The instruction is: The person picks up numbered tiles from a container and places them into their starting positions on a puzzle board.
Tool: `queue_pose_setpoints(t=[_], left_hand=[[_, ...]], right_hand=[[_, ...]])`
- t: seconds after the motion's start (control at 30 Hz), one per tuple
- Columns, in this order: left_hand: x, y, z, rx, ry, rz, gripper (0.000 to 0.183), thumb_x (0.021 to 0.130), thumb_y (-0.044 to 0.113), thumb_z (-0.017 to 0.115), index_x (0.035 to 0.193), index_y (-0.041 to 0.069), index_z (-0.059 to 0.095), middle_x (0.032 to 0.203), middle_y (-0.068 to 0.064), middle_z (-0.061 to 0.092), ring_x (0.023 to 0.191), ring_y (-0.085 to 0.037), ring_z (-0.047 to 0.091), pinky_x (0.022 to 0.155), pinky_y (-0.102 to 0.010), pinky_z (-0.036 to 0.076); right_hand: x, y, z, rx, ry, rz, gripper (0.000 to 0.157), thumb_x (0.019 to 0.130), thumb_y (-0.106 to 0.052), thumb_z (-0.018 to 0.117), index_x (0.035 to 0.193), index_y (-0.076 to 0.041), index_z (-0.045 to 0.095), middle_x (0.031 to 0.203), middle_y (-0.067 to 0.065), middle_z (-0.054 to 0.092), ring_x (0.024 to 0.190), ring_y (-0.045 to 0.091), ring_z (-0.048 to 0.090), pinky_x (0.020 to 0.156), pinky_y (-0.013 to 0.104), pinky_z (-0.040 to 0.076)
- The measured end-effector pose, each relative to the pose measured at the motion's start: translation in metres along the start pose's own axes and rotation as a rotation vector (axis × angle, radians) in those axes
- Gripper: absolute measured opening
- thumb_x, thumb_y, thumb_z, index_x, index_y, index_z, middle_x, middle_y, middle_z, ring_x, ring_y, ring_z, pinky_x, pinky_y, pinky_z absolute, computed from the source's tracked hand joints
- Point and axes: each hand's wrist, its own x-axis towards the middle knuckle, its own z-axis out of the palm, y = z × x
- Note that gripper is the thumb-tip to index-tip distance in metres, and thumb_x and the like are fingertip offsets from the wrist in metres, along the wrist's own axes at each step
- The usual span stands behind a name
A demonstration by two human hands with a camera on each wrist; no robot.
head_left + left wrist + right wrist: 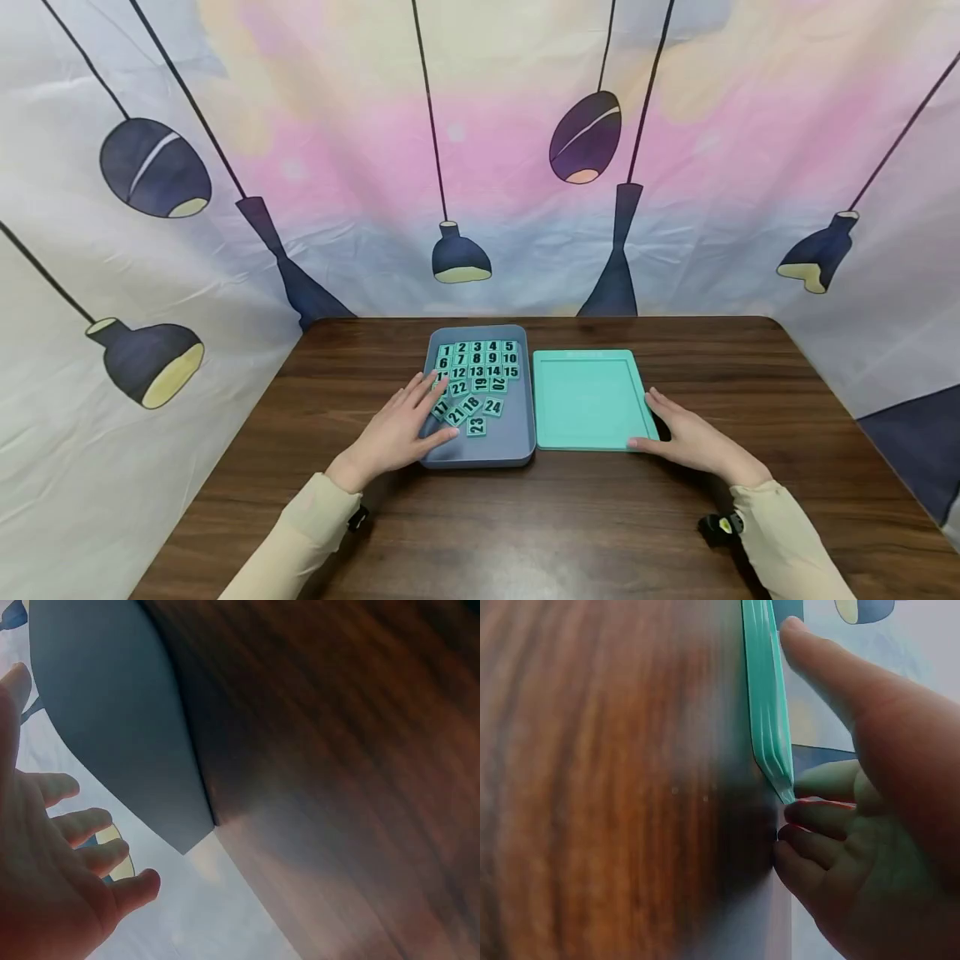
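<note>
My left hand reaches over the left rim of a grey-blue tray, fingers spread and thumb above its near left part. Inside the tray lie teal number tiles; low numbers form rows at the far end, while 17, 18, 21, 23 and 24 lie askew nearer. The hand hides some left-side tiles. In the left wrist view, the fingers extend beside the tray's outer wall. My right hand is at the right edge of a flat teal square frame, thumb at its near corner, fingers farther along the side.
Both the tray and the frame lie side by side on a dark wooden table. Behind the table hangs a pastel cloth printed with lamps. A black strap device is on the right wrist, another on the left.
</note>
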Motion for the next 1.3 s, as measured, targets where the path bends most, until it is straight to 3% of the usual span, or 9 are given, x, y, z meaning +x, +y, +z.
queue_pose_setpoints(t=[0.3, 0.5, 0.8, 1.0, 1.3], left_hand=[[0.004, -0.004, -0.006, 0.001, -0.006, -0.015, 0.086, 0.097, 0.059, 0.058, 0.159, 0.008, 0.03, 0.162, -0.019, 0.028, 0.151, -0.039, 0.021, 0.116, -0.062, 0.026], [0.016, -0.006, -0.021, -0.012, 0.011, -0.011, 0.086, 0.097, 0.056, 0.06, 0.16, 0.007, 0.028, 0.162, -0.021, 0.028, 0.15, -0.041, 0.021, 0.116, -0.06, 0.027], [0.046, -0.008, -0.04, -0.071, -0.039, -0.04, 0.089, 0.097, 0.059, 0.057, 0.162, 0.011, 0.021, 0.165, -0.016, 0.022, 0.152, -0.037, 0.016, 0.116, -0.058, 0.028], [0.063, -0.008, -0.053, -0.13, -0.096, -0.105, 0.09, 0.098, 0.056, 0.058, 0.163, 0.01, 0.015, 0.167, -0.013, 0.015, 0.153, -0.031, 0.017, 0.119, -0.054, 0.027], [0.099, -0.008, -0.064, -0.122, -0.133, -0.164, 0.079, 0.097, 0.037, 0.068, 0.157, 0.002, 0.031, 0.16, -0.019, 0.033, 0.146, -0.036, 0.034, 0.115, -0.052, 0.033]], right_hand=[[0.002, 0.001, 0.0, -0.001, -0.038, 0.014, 0.109, 0.088, -0.065, 0.066, 0.155, 0.01, 0.024, 0.159, 0.035, 0.018, 0.142, 0.053, 0.028, 0.106, 0.066, 0.035], [0.003, -0.003, -0.002, 0.032, -0.029, -0.001, 0.11, 0.087, -0.062, 0.069, 0.156, 0.01, 0.022, 0.16, 0.033, 0.018, 0.143, 0.052, 0.026, 0.107, 0.066, 0.034], [0.008, -0.006, 0.0, 0.024, -0.033, -0.012, 0.106, 0.09, -0.058, 0.068, 0.153, 0.015, 0.023, 0.16, 0.035, 0.015, 0.144, 0.051, 0.025, 0.11, 0.064, 0.033], [0.011, -0.011, 0.002, 0.032, -0.037, -0.017, 0.106, 0.09, -0.058, 0.068, 0.152, 0.015, 0.024, 0.16, 0.035, 0.012, 0.144, 0.053, 0.023, 0.109, 0.065, 0.033], [0.01, -0.014, 0.004, 0.002, -0.026, -0.029, 0.107, 0.088, -0.059, 0.07, 0.151, 0.017, 0.026, 0.159, 0.037, 0.015, 0.141, 0.054, 0.028, 0.107, 0.065, 0.036]])
